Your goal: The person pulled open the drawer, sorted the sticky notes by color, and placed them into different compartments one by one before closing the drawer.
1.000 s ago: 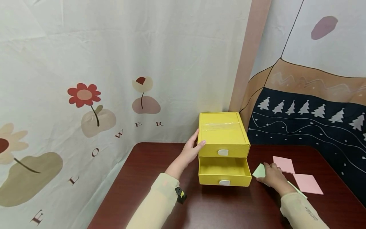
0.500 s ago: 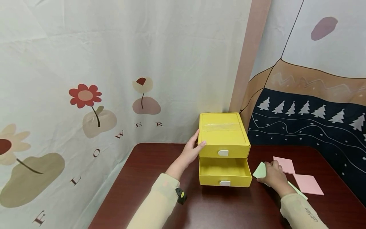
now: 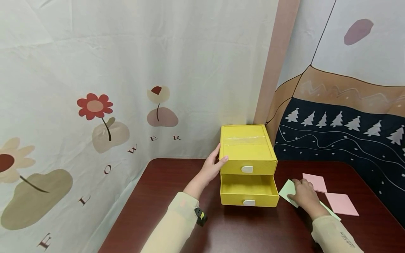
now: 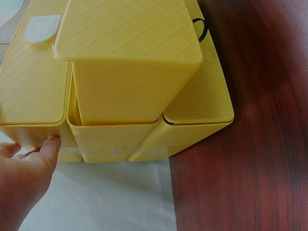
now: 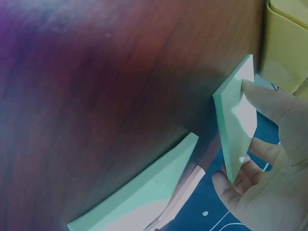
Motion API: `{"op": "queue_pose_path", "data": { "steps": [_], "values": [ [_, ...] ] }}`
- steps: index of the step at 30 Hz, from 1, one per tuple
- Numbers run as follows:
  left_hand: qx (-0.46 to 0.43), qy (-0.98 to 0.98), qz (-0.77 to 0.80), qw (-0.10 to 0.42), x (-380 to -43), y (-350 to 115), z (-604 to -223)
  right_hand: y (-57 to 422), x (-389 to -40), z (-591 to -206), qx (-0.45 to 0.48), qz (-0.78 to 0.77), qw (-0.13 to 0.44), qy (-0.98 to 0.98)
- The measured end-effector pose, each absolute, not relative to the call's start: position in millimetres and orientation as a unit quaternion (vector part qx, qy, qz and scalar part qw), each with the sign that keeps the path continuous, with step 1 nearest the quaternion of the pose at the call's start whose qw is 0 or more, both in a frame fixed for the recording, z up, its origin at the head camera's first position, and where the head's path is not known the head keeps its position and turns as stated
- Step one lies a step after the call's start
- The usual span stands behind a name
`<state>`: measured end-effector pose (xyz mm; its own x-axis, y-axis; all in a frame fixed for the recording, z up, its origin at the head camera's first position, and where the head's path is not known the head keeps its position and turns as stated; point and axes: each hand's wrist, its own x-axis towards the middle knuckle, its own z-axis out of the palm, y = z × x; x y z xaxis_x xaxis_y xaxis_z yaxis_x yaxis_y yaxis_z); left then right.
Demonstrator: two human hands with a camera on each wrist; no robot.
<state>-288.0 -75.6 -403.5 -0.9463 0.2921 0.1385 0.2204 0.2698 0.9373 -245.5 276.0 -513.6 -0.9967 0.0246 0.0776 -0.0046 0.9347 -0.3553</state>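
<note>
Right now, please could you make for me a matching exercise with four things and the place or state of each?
1. left hand
2. right hand
3. lower drawer
4. pink squares

A. pulled open
B. lying on the table
C. touching the yellow cabinet
D. holding a green square

Pairs: 1-C, 2-D, 3-A, 4-B

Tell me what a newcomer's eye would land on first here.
The bright yellow drawer box dominates the table, one drawer pulled out. Next comes the pale green pad in the right hand, beside two pink pads. A red flower stands out on the white curtain, toward the left.
</note>
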Motion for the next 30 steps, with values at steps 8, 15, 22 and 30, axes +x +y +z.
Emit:
{"op": "queue_pose_path", "data": {
  "steps": [8,15,22,30],
  "values": [
    [0.161,0.793,0.586,0.04,-288.3,-75.6,-403.2,274.8,-242.8,-507.8,0.008,0.172,0.058,-0.983],
    [0.161,0.795,0.584,0.032,-288.1,-75.8,-404.1,273.8,-240.5,-503.6,0.012,0.181,0.075,-0.981],
    [0.166,0.791,0.588,0.038,-284.7,-75.8,-396.4,272.9,-238.9,-497.4,0.021,0.19,0.093,-0.977],
    [0.176,0.788,0.588,0.049,-269.7,-76.1,-375.9,269.1,-233.4,-491.5,0.032,0.187,0.098,-0.977]
  ]
}}
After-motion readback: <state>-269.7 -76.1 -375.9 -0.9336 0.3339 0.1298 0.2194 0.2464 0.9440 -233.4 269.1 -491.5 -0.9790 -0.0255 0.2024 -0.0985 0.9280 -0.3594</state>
